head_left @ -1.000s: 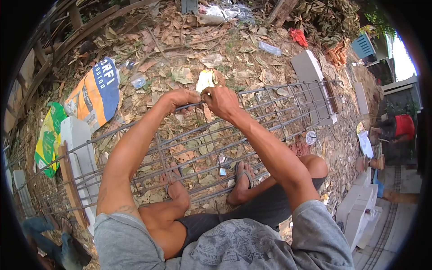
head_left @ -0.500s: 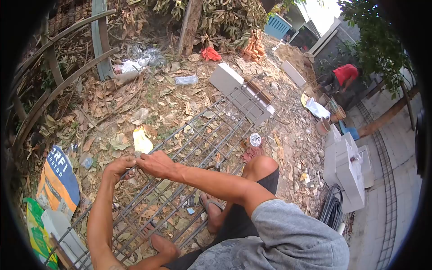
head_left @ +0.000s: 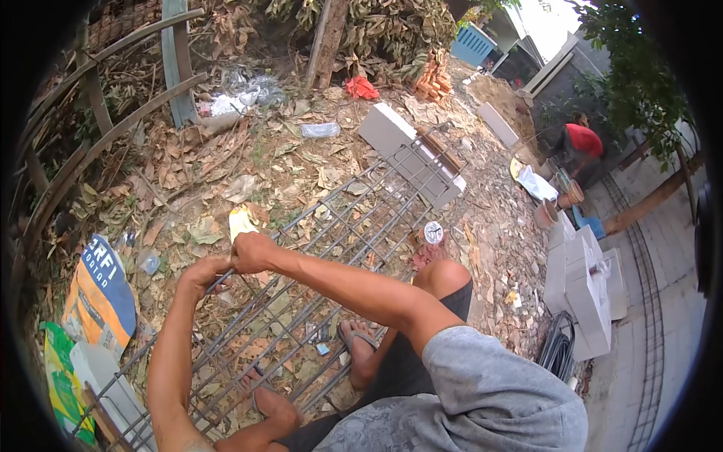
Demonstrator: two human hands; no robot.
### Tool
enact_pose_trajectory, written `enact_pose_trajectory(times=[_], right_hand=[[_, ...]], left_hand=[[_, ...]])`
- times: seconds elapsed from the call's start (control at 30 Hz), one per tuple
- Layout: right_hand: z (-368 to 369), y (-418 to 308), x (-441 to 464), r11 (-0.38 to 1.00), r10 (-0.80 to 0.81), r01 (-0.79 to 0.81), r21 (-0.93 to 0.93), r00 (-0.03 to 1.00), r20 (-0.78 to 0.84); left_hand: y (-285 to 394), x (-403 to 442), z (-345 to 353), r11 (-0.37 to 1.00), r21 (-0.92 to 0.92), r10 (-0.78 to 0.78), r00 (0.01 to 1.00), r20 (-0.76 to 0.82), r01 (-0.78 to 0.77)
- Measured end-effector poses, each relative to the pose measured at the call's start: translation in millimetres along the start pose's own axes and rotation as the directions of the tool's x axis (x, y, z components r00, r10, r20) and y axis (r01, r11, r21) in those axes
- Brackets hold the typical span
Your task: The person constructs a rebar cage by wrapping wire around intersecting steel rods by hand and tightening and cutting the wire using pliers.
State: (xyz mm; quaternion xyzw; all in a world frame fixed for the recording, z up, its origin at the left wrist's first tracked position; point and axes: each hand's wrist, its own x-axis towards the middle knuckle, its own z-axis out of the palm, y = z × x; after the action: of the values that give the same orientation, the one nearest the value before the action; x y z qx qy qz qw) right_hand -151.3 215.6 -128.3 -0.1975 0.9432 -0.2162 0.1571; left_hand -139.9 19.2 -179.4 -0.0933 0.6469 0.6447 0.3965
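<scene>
A long rebar cage [head_left: 354, 215] of thin steel bars lies slanting in front of my bent legs, propped off the ground. My left hand [head_left: 205, 274] is closed at its far side bar, with fingers curled round the steel. Right beside it, touching or almost so, my right hand [head_left: 253, 252] is closed in a fist; whatever it grips is hidden by the fingers. Just beyond the fist a pale yellow scrap [head_left: 242, 221] lies on the leaves. A white block [head_left: 388, 135] supports the cage's far end, and another pale block [head_left: 102, 369] is under its near end.
Mortar bags [head_left: 102, 290] lie at the left. A round tub with a white lid [head_left: 433, 232] stands beyond my knee. To the right are stacked white blocks [head_left: 576, 279] and a black coil [head_left: 557, 346]. A person in a red shirt [head_left: 584, 141] bends near buckets farther off.
My right hand has moved slightly up and away and turned into a tighter fist. My left hand stays at the side bar. The person in red has shifted posture.
</scene>
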Motion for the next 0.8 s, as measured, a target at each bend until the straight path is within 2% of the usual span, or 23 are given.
enact_pose_trajectory(times=[0.03,0.07,0.17,0.23,0.27,0.37,0.47,0.57,0.8], right_hand=[[-10.6,-4.7,-2.3,1.000,-0.025,0.024,0.004,0.998,0.052],[-16.6,-10.5,-0.1,0.995,0.047,-0.036,-0.090,0.991,0.122],[-18.2,-2.3,10.8,0.997,-0.071,0.078,-0.027,0.974,0.215],[-30.6,-12.7,9.0,0.991,-0.100,0.118,-0.060,0.964,0.248],[-31.8,-10.6,12.3,0.987,-0.109,0.136,-0.090,0.962,0.252],[-34.9,-9.2,20.0,0.919,-0.258,0.325,-0.223,0.924,0.283],[-40.0,-20.7,16.0,0.865,-0.276,0.362,-0.348,0.922,0.273],[-43.3,-31.3,16.4,0.730,-0.363,0.444,-0.519,0.896,0.255],[-28.6,-53.6,15.5,0.614,-0.401,0.433,-0.660,0.891,0.211]], left_hand=[[-4.3,2.6,-2.5,0.998,-0.049,-0.034,0.999,-0.034,0.033],[-1.1,2.2,1.9,0.999,-0.017,-0.048,0.996,-0.073,0.047],[2.3,0.6,4.0,0.994,0.093,-0.059,0.997,-0.049,0.063],[6.4,-4.1,9.3,0.994,0.088,-0.055,0.998,-0.018,0.056],[13.6,-12.9,12.6,0.994,0.105,-0.043,0.999,0.003,0.042],[9.6,-10.7,5.3,0.994,0.107,-0.051,0.993,0.103,0.040],[9.1,-1.2,-1.3,0.987,0.146,-0.105,0.969,0.222,0.074],[7.7,0.1,-1.7,0.988,0.138,-0.095,0.972,0.216,0.066],[-5.7,22.0,-8.8,0.991,0.098,-0.110,0.974,0.196,0.092]])
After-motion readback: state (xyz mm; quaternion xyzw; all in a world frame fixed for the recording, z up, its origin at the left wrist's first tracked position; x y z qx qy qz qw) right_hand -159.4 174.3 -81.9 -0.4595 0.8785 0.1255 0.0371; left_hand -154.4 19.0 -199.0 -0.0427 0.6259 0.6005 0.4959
